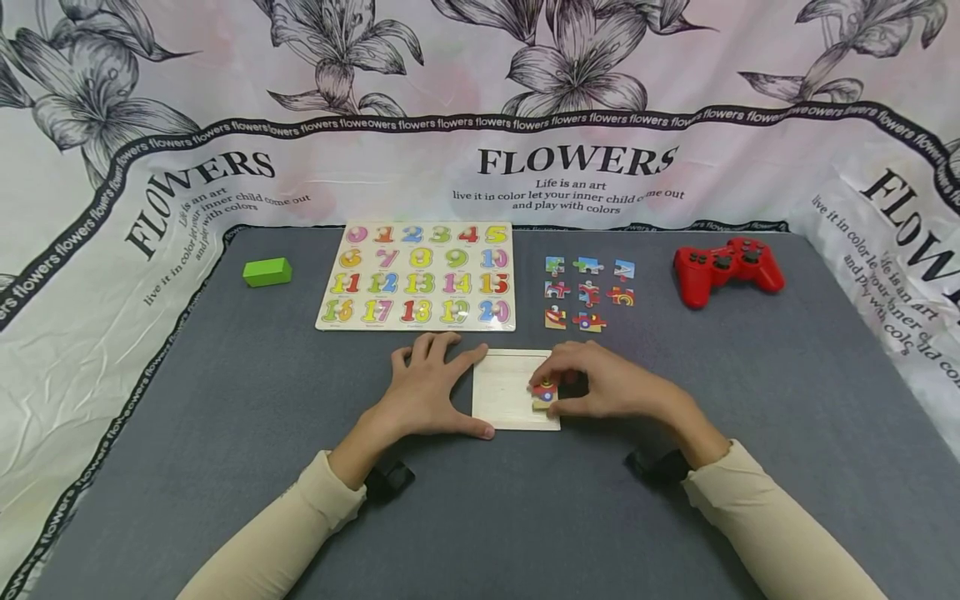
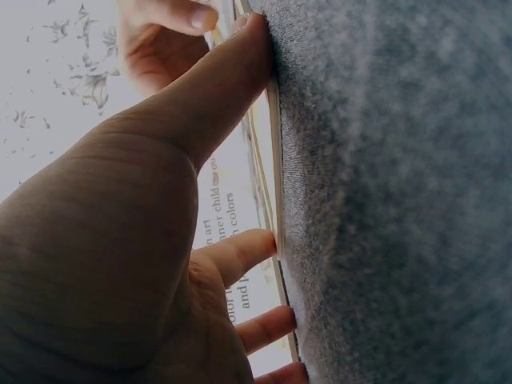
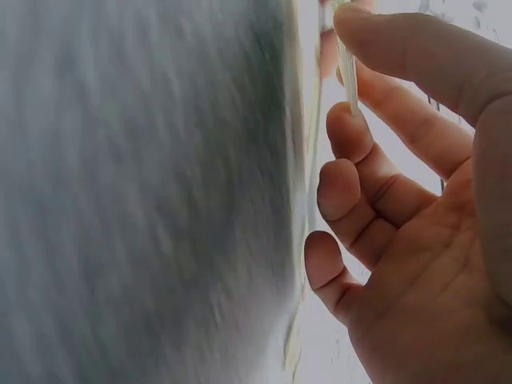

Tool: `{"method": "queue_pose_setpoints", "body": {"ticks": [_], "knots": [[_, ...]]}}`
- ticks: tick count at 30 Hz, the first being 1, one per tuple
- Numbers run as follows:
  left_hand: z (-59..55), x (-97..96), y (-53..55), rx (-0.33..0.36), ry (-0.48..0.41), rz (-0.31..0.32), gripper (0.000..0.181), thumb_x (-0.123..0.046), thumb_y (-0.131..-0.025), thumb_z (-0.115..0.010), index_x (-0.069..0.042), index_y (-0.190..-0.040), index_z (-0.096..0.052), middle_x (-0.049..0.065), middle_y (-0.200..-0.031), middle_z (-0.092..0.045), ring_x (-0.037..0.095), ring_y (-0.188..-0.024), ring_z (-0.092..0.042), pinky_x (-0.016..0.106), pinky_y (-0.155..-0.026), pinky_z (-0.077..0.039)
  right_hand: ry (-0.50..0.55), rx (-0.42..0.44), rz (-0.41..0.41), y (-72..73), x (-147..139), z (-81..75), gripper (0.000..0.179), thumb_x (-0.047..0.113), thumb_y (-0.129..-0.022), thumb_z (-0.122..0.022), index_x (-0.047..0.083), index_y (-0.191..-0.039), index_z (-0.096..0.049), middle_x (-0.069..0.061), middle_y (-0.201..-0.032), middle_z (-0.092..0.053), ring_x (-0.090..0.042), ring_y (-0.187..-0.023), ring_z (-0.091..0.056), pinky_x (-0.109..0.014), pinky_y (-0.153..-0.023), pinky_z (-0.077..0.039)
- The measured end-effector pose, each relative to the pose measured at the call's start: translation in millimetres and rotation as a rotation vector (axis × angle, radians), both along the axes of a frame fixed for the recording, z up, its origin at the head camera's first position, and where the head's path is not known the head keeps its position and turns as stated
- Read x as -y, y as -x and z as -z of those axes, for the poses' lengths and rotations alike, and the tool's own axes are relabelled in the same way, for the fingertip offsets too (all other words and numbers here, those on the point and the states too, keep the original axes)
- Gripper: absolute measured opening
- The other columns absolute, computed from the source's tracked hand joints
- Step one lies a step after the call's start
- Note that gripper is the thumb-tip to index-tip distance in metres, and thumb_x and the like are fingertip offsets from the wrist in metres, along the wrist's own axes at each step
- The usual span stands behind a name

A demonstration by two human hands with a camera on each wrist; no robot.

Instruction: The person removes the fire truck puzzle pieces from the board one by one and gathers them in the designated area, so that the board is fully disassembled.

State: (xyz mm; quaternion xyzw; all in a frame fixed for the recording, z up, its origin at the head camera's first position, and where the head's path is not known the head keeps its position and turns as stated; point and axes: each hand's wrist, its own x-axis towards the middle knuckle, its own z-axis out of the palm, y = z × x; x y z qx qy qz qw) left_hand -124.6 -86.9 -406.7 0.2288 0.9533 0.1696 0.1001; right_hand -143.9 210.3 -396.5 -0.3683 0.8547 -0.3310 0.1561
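Note:
A square wooden puzzle tray (image 1: 504,392) lies on the grey cloth in front of me. My left hand (image 1: 423,392) spreads along its left side, the thumb at the near corner and the index finger at the far corner. Between thumb and fingers, my right hand (image 1: 607,379) pinches a red and yellow jigsaw piece (image 1: 545,393) over the tray's right side. The right wrist view shows that piece (image 3: 347,72) edge-on, held by the fingertips, slightly apart from the tray. Fingers hide part of the piece.
Several loose jigsaw pieces (image 1: 588,293) lie in rows beyond the tray. A number board (image 1: 417,320) is at the back left, with a green block (image 1: 267,272) farther left. A red game controller (image 1: 726,268) sits at the back right. Flower-printed cloth (image 1: 390,179) rises behind.

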Motion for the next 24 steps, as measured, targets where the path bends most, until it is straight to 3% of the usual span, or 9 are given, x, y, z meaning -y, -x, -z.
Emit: {"method": "queue_pose_setpoints", "body": {"ticks": [7,12,18,24], "knots": [[-1.2,0.1,-0.3,0.004,-0.018,0.003,0.109,-0.072,-0.066,-0.083,-0.032,-0.158,-0.039,0.012,-0.16,-0.031,0.035,-0.144,-0.025,0.067,-0.107,-0.02,-0.046,-0.061,0.209,17.9,-45,-4.0,0.037,0.017,-0.085,-0.083,0.02,-0.121,-0.073,0.006,-0.103,-0.066,-0.015,-0.089,-0.056,-0.028,-0.077,-0.048],[-1.2,0.5,-0.5,0.004,-0.018,0.008,0.109,-0.073,-0.066,-0.082,-0.032,-0.158,-0.039,0.012,-0.16,-0.031,0.036,-0.145,-0.025,0.067,-0.108,-0.02,-0.089,-0.054,0.333,25.0,-77,-3.5,0.038,0.02,-0.087,-0.082,0.02,-0.123,-0.072,0.0,-0.096,-0.063,-0.018,-0.085,-0.054,-0.027,-0.073,-0.046],[-2.2,2.0,-1.8,0.011,-0.015,0.004,0.109,-0.072,-0.066,-0.083,-0.033,-0.158,-0.039,0.011,-0.161,-0.03,0.036,-0.145,-0.024,0.067,-0.109,-0.019,-0.074,-0.016,0.411,33.5,-99,-1.1,0.037,0.022,-0.088,-0.082,0.019,-0.123,-0.072,-0.003,-0.099,-0.063,-0.018,-0.083,-0.054,-0.025,-0.07,-0.045],[-2.2,1.5,-1.9,0.01,-0.026,0.006,0.108,-0.071,-0.066,-0.083,-0.032,-0.158,-0.04,0.011,-0.161,-0.03,0.036,-0.145,-0.025,0.067,-0.109,-0.019,-0.081,-0.003,0.427,41.5,-104,1.9,0.036,0.02,-0.087,-0.082,0.016,-0.122,-0.073,-0.005,-0.099,-0.063,-0.018,-0.082,-0.053,-0.025,-0.069,-0.044]]}}
